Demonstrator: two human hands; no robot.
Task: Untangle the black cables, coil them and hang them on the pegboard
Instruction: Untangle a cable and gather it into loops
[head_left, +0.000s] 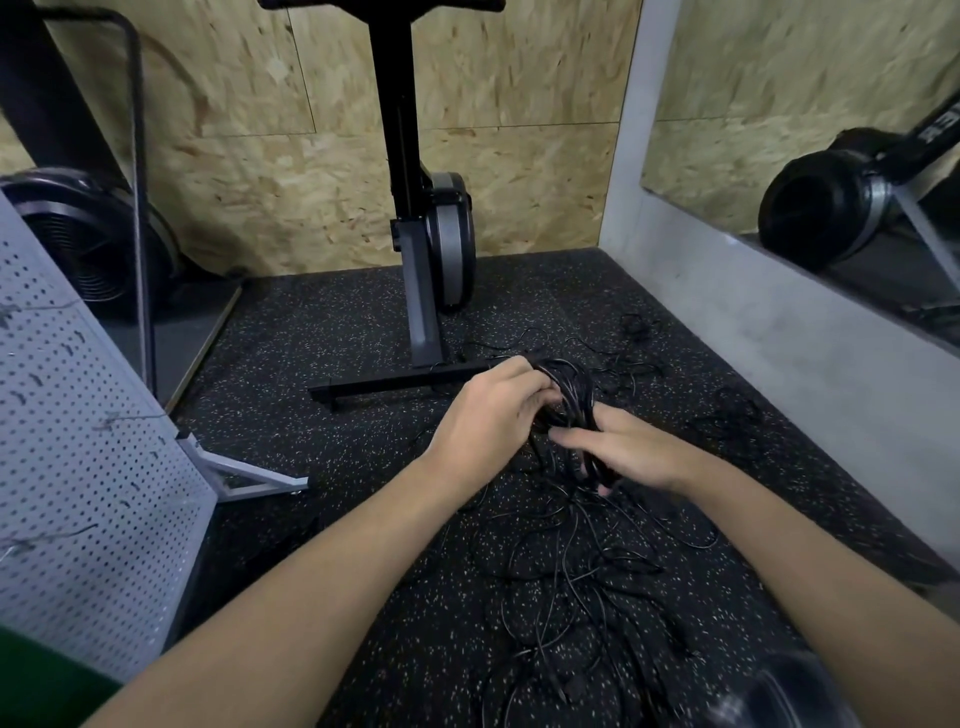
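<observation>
Both hands grip a coil, fingertips hidden among strands.

Loose black cables sprawl over the speckled floor from under both hands toward the near edge, with thinner strands scattered to the right, so the middle and right are cluttered. Straight ahead, the black machine's base bar and upright post block the way, and a grey ledge walls off the right. On the left, open floor runs between the cables and the leaning pegboard, broken only by its foot.
</observation>
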